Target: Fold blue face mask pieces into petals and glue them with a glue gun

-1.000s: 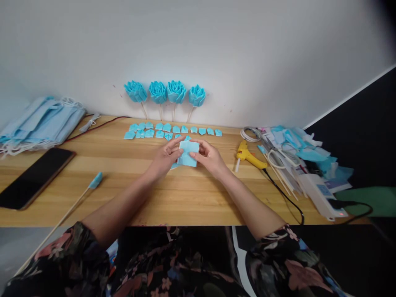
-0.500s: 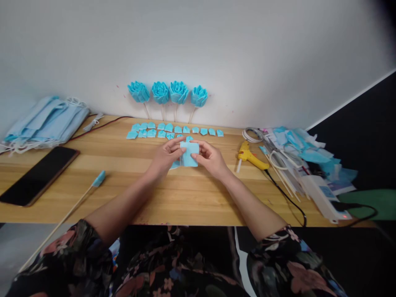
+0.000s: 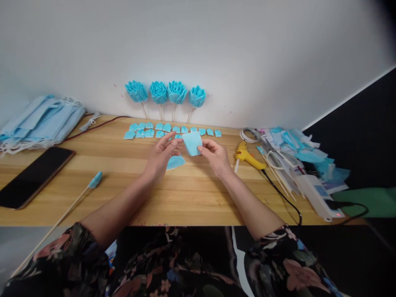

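My right hand [image 3: 218,156] pinches a light blue square of mask fabric [image 3: 193,143] between thumb and fingers at its lower right edge. The square is held tilted above the table. At its upper left corner is my left hand [image 3: 163,154], fingers apart and loosely extended, the tips very close to the corner; whether they touch it is unclear. Below, another flat blue piece [image 3: 175,162] lies on the wood, partly behind my left hand. Just beyond my hands, small folded blue petals [image 3: 149,133] lie in two rows.
Several blue fabric flowers [image 3: 159,93] on sticks lean against the wall. Left are stacked face masks [image 3: 40,121], a phone [image 3: 35,177] and a blue-tipped stick [image 3: 68,212]. To the right lie a yellow glue gun [image 3: 249,156], scissors [image 3: 280,159], scraps [image 3: 297,142] and a power strip [image 3: 320,198].
The fabric square has turned and risen slightly in my right hand. My left hand has loosened and moved off its face, showing more of the flat piece below.
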The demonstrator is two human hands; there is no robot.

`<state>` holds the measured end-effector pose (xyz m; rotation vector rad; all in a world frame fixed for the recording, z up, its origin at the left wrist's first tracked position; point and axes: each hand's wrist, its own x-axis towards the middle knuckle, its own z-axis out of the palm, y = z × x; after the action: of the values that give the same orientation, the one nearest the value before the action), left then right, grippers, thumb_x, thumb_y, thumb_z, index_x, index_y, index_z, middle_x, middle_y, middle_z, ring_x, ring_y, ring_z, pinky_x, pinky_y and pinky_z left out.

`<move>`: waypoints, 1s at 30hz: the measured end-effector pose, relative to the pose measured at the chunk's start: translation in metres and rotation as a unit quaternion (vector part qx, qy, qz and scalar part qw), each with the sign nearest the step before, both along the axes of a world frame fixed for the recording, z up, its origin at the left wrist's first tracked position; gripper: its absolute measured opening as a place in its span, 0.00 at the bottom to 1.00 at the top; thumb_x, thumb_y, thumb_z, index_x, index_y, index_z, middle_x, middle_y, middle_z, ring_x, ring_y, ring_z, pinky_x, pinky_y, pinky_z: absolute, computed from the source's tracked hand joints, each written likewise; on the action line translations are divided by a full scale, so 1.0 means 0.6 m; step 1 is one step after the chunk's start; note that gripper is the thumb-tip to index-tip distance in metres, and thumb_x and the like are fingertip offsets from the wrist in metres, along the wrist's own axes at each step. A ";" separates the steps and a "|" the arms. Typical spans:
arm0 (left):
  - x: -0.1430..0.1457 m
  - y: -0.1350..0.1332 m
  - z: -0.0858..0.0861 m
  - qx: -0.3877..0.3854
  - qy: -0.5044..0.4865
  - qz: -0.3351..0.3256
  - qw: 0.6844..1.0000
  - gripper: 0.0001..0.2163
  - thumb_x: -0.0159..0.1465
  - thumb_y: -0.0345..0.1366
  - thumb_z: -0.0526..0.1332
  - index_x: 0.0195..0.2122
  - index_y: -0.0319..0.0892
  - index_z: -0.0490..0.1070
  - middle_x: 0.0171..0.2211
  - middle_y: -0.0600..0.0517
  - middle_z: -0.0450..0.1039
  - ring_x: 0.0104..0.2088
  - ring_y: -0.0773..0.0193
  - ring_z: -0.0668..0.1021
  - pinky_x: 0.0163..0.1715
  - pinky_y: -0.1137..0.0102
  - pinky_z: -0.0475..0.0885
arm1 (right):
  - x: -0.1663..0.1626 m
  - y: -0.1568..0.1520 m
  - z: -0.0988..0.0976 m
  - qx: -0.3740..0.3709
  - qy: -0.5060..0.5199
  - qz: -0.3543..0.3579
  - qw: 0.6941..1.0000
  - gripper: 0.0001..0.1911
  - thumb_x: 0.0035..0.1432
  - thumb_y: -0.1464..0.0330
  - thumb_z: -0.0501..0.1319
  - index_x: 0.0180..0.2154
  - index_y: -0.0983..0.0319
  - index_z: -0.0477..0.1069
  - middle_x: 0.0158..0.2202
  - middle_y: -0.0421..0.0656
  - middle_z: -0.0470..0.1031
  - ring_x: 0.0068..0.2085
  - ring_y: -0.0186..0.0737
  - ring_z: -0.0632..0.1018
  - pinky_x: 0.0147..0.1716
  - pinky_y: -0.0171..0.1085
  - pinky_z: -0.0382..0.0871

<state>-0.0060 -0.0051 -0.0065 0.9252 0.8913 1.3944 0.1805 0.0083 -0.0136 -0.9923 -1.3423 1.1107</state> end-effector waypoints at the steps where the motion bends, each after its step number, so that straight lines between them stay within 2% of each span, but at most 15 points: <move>1: 0.000 0.001 0.001 -0.009 -0.011 0.006 1.000 0.17 0.59 0.36 0.66 0.50 0.43 0.73 0.41 0.49 0.78 0.35 0.66 0.78 0.35 0.71 0.72 | 0.004 0.000 0.002 0.027 -0.016 -0.029 0.999 0.10 0.52 0.63 0.67 0.37 0.59 0.77 0.32 0.39 0.77 0.32 0.35 0.74 0.34 0.36 0.70; 3: -0.001 0.003 0.005 -0.041 -0.026 -0.006 0.999 0.14 0.61 0.38 0.64 0.47 0.40 0.74 0.41 0.47 0.78 0.34 0.66 0.78 0.33 0.72 0.72 | 0.009 -0.002 0.008 0.098 -0.073 -0.090 0.988 0.08 0.55 0.64 0.64 0.37 0.59 0.76 0.33 0.40 0.76 0.33 0.36 0.75 0.34 0.37 0.71; 6: 0.001 0.000 0.012 -0.108 -0.068 -0.107 0.986 0.17 0.66 0.45 0.58 0.45 0.36 0.74 0.40 0.41 0.79 0.35 0.61 0.79 0.34 0.68 0.75 | 0.010 -0.010 0.018 0.238 -0.198 -0.144 0.940 0.06 0.59 0.67 0.60 0.36 0.57 0.76 0.34 0.42 0.76 0.36 0.39 0.75 0.38 0.40 0.71; 8: 0.003 -0.004 0.016 -0.136 -0.111 -0.179 0.968 0.19 0.66 0.47 0.57 0.45 0.36 0.74 0.42 0.39 0.79 0.38 0.58 0.80 0.37 0.65 0.76 | 0.007 -0.015 0.021 0.314 -0.271 -0.109 0.903 0.07 0.61 0.68 0.60 0.36 0.56 0.77 0.35 0.42 0.77 0.38 0.41 0.76 0.41 0.43 0.71; 10: 0.003 -0.007 0.018 -0.134 -0.138 -0.199 0.961 0.15 0.66 0.43 0.59 0.47 0.37 0.73 0.44 0.41 0.78 0.40 0.58 0.81 0.40 0.64 0.77 | 0.004 -0.018 0.023 0.347 -0.316 -0.042 0.882 0.07 0.60 0.66 0.61 0.38 0.54 0.78 0.37 0.42 0.78 0.40 0.42 0.76 0.44 0.45 0.70; 12: 0.002 -0.009 0.019 -0.122 -0.139 -0.173 0.967 0.13 0.64 0.33 0.61 0.50 0.38 0.72 0.46 0.43 0.78 0.42 0.59 0.81 0.43 0.64 0.77 | 0.005 -0.019 0.026 0.340 -0.323 -0.007 0.883 0.09 0.61 0.63 0.62 0.42 0.54 0.78 0.41 0.43 0.78 0.44 0.44 0.76 0.47 0.47 0.69; 15: -0.001 -0.009 0.016 -0.118 -0.121 -0.130 0.977 0.20 0.60 0.24 0.61 0.54 0.40 0.71 0.47 0.44 0.78 0.45 0.57 0.80 0.47 0.61 0.77 | 0.014 -0.015 0.029 0.276 -0.270 -0.044 0.921 0.14 0.65 0.59 0.57 0.47 0.54 0.76 0.49 0.44 0.77 0.53 0.45 0.74 0.56 0.49 0.65; 18: -0.001 -0.008 0.011 -0.112 -0.102 -0.133 0.979 0.20 0.60 0.25 0.62 0.54 0.40 0.71 0.48 0.43 0.78 0.47 0.54 0.80 0.49 0.57 0.76 | 0.020 -0.011 0.027 0.167 -0.197 -0.042 0.965 0.18 0.66 0.57 0.54 0.52 0.54 0.72 0.51 0.44 0.77 0.55 0.45 0.74 0.58 0.48 0.64; 21: 0.001 -0.009 0.008 -0.100 -0.091 -0.150 0.979 0.20 0.61 0.27 0.62 0.55 0.41 0.71 0.49 0.44 0.78 0.47 0.54 0.80 0.49 0.57 0.76 | 0.017 -0.010 0.021 0.096 -0.151 0.007 0.984 0.21 0.64 0.55 0.56 0.55 0.55 0.69 0.45 0.44 0.79 0.50 0.44 0.77 0.55 0.46 0.68; 23: 0.001 -0.009 0.009 -0.094 -0.089 -0.148 0.981 0.20 0.61 0.27 0.62 0.56 0.42 0.70 0.49 0.44 0.77 0.47 0.55 0.80 0.48 0.57 0.77 | 0.014 -0.011 0.017 0.103 -0.148 0.004 0.984 0.21 0.64 0.56 0.57 0.56 0.55 0.68 0.44 0.44 0.79 0.49 0.44 0.77 0.55 0.46 0.68; 26: 0.000 -0.008 0.014 -0.090 -0.101 -0.122 0.983 0.22 0.61 0.26 0.61 0.57 0.43 0.69 0.49 0.45 0.78 0.47 0.56 0.80 0.47 0.60 0.78 | 0.015 -0.011 0.014 0.167 -0.181 -0.036 0.969 0.19 0.65 0.61 0.57 0.56 0.54 0.67 0.46 0.44 0.78 0.49 0.44 0.77 0.56 0.47 0.67; 30: -0.001 -0.006 0.019 -0.101 -0.129 -0.087 0.983 0.22 0.62 0.26 0.60 0.58 0.43 0.68 0.47 0.45 0.78 0.46 0.58 0.80 0.46 0.61 0.78 | 0.017 -0.008 0.013 0.287 -0.287 -0.056 0.912 0.15 0.63 0.68 0.57 0.51 0.53 0.70 0.50 0.45 0.77 0.52 0.47 0.74 0.55 0.52 0.66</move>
<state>-0.0064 -0.0086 0.0049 0.6348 0.7205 1.2156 0.1904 0.0035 -0.0061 -0.9569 -1.9065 0.2795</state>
